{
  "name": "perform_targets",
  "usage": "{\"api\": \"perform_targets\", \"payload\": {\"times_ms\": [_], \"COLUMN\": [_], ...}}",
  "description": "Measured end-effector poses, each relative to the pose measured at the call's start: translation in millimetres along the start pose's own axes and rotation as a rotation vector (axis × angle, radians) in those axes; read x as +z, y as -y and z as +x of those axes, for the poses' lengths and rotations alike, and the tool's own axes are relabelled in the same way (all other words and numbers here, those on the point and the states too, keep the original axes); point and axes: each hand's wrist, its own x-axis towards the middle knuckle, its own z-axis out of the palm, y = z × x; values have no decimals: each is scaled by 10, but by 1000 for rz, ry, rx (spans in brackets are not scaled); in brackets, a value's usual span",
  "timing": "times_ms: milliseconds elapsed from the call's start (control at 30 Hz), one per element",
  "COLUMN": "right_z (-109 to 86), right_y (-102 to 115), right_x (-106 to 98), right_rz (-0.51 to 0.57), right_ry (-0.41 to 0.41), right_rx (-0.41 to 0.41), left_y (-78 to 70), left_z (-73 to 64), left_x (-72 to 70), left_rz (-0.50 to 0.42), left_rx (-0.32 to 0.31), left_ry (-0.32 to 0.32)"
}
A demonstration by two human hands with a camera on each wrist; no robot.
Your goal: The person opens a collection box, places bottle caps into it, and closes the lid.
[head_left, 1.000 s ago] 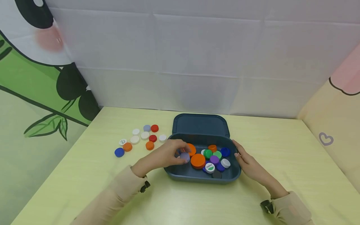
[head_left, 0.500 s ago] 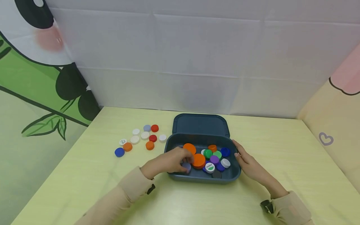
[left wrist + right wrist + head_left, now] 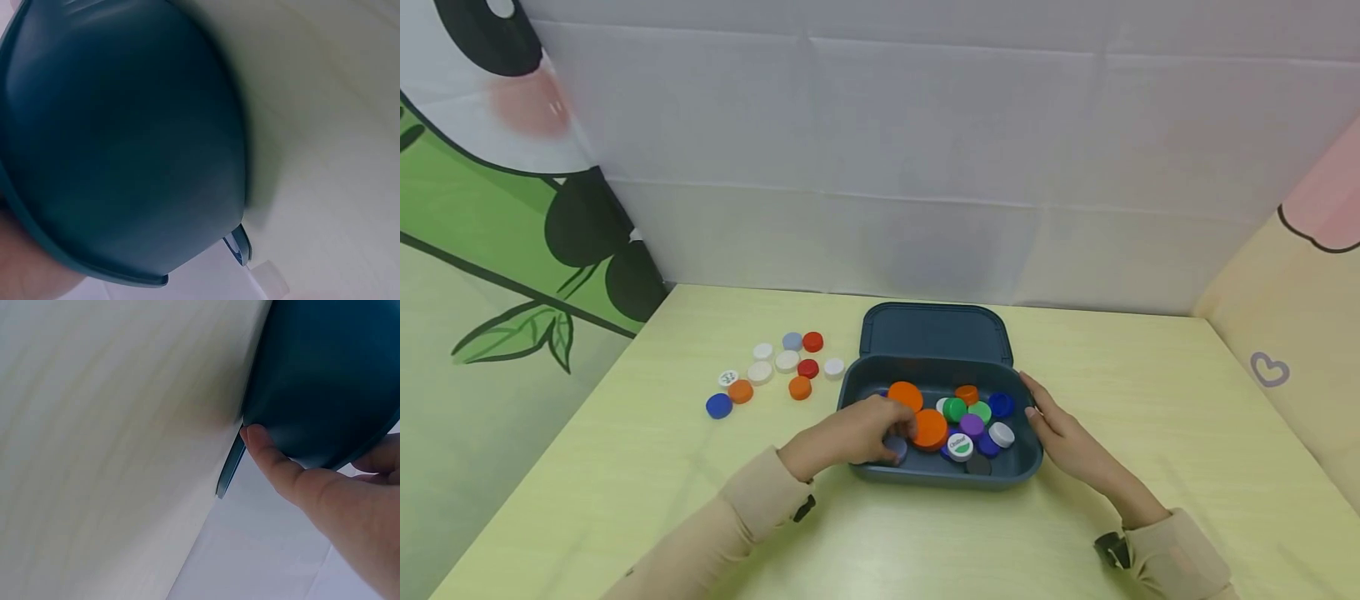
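Observation:
A dark blue-green box (image 3: 940, 477) with rounded corners stands on the table, its lid lying open behind it. It holds several bottle caps, among them a large orange cap (image 3: 929, 429), a green cap (image 3: 955, 409) and a purple cap (image 3: 972, 427). My left hand (image 3: 868, 429) reaches over the left rim and pinches a pale lilac bottle cap (image 3: 897, 449) low in the box; the fingers partly cover it. At the box's right end, my right hand (image 3: 1067, 437) grips the wall, thumb at the rim and fingers along the outside. The left wrist view shows mostly the box's outer wall (image 3: 125, 137).
Left of the box several loose caps lie on the table, including a blue cap (image 3: 718, 406), an orange cap (image 3: 800, 388), a red cap (image 3: 812, 342) and a white cap (image 3: 834, 368). The lid (image 3: 936, 333) lies behind, near the wall.
My left hand has moved lower and toward the near side of the box with the lilac cap, then stayed almost still. My right hand keeps its place on the box.

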Motion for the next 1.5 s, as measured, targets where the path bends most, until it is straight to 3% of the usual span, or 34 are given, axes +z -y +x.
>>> {"api": "perform_targets", "payload": {"times_ms": [167, 300, 533, 700, 867, 1100, 1333, 1500], "right_z": [-1, -1, 1, -2, 0, 3, -2, -4], "right_y": [-2, 0, 13, 17, 19, 25, 28, 26], "right_x": [-1, -1, -9, -10, -5, -5, -13, -16], "right_rz": [5, 1, 1, 4, 4, -2, 5, 8], "right_ry": [1, -1, 1, 2, 1, 0, 2, 4], "right_rx": [8, 5, 5, 10, 12, 17, 9, 9], "left_y": [-10, -7, 66, 138, 268, 577, 851, 979], "left_z": [-11, -33, -86, -172, -298, -470, -559, -568], "left_x": [-15, -52, -166, -289, -424, -524, -501, -479], "left_rz": [9, -42, -178, -169, -163, -179, -217, -213], "left_rx": [3, 1, 29, 16, -42, -68, -184, -230], "left_ry": [-15, -47, -156, -248, -316, -430, -417, -385]}}
